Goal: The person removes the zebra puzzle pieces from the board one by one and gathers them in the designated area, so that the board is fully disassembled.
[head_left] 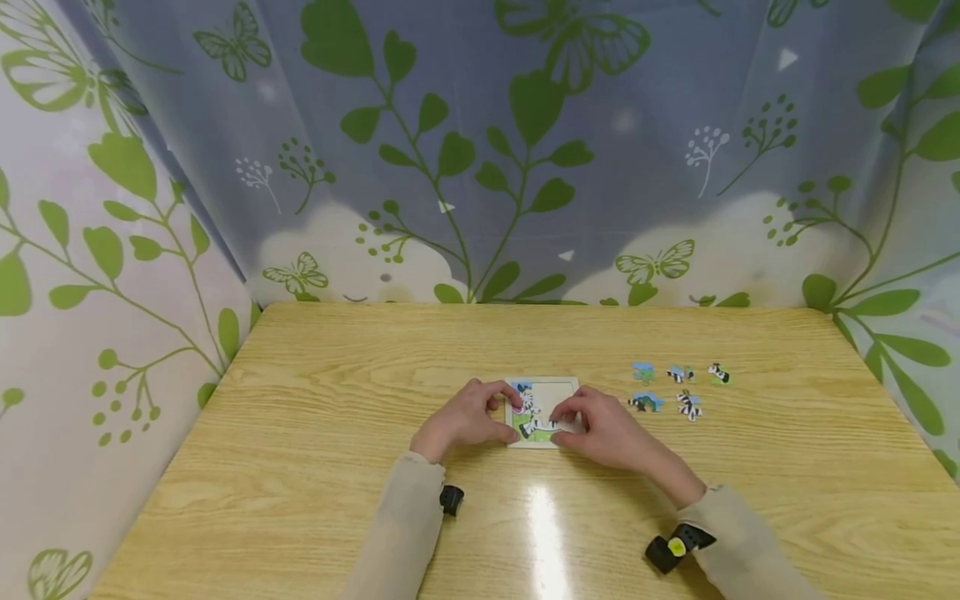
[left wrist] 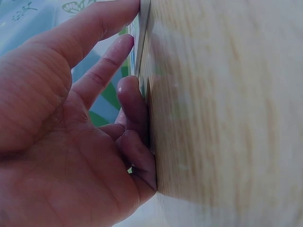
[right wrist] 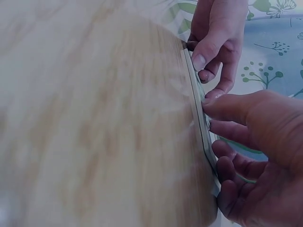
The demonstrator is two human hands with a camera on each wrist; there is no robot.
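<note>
Left grip (head_left: 467,418) and right grip (head_left: 606,427), thumbs and fingers apart, touch 1 puzzle tray (head_left: 558,389) holding zebra-patterned pieces (head_left: 528,398).

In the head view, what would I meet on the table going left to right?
Bare left hand → pale rectangular puzzle tray with a partly assembled zebra picture → bare right hand → irregular loose puzzle pieces in blue, green, black and white.
</note>
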